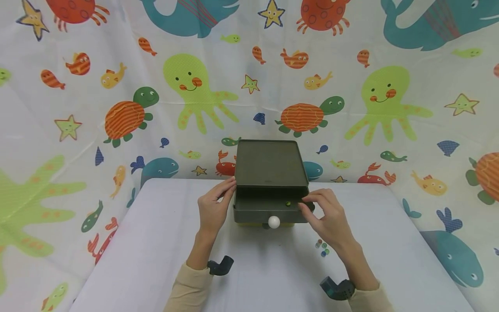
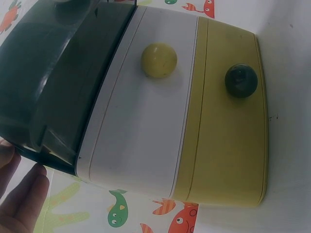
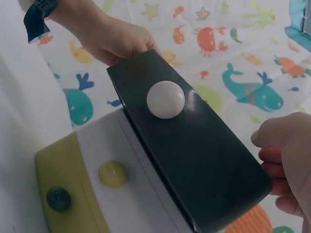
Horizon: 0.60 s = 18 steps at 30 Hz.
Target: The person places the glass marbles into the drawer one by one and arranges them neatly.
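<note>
A small cabinet [image 1: 271,163] has three drawers. Its dark green top drawer [image 1: 253,215] is pulled out and bears a white knob [image 1: 274,222]. Inside that drawer, towards the right, shows a small green marble [image 1: 288,203]. My left hand [image 1: 212,208] touches the cabinet's left side with its fingertips, beside the green drawer. My right hand [image 1: 326,216] is at the drawer's right front corner, thumb and fingers bent but apart. In the right wrist view its fingers [image 3: 277,174] reach behind that corner, and the thumb stands off from the drawer.
Below the green drawer are a white drawer [image 2: 136,126] with a yellow knob [image 2: 159,60] and a yellow drawer [image 2: 226,145] with a green knob [image 2: 241,80]. Several marbles [image 1: 323,248] lie on the white table [image 1: 156,242] near my right wrist. A sea-animal patterned cloth [image 1: 249,104] hangs behind.
</note>
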Available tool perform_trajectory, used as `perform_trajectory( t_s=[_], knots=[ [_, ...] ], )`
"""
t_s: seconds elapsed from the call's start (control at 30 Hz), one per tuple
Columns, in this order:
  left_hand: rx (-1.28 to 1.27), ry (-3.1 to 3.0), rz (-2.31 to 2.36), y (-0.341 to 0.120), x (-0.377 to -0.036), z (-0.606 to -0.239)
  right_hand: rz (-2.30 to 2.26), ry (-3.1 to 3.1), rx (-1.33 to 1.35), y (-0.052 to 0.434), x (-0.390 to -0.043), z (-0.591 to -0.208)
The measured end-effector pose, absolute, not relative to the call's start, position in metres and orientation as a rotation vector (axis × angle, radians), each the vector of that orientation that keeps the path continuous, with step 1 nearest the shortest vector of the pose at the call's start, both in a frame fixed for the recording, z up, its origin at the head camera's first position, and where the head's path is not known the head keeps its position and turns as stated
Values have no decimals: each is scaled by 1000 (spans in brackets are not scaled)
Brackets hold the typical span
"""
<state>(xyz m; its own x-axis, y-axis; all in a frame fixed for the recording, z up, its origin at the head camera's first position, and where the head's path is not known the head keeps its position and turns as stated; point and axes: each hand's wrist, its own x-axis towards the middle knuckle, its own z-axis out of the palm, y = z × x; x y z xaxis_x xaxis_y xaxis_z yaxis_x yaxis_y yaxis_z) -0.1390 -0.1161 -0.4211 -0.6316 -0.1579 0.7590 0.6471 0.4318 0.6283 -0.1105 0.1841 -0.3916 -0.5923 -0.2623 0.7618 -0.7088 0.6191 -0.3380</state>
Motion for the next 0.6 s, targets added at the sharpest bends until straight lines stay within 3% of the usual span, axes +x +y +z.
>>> perform_trajectory(
  t_s=[0.6],
  knots=[
    [-399,-1906,-1275,-113,-134,-421,832,-2128,734,193,-102,-390]
  ],
)
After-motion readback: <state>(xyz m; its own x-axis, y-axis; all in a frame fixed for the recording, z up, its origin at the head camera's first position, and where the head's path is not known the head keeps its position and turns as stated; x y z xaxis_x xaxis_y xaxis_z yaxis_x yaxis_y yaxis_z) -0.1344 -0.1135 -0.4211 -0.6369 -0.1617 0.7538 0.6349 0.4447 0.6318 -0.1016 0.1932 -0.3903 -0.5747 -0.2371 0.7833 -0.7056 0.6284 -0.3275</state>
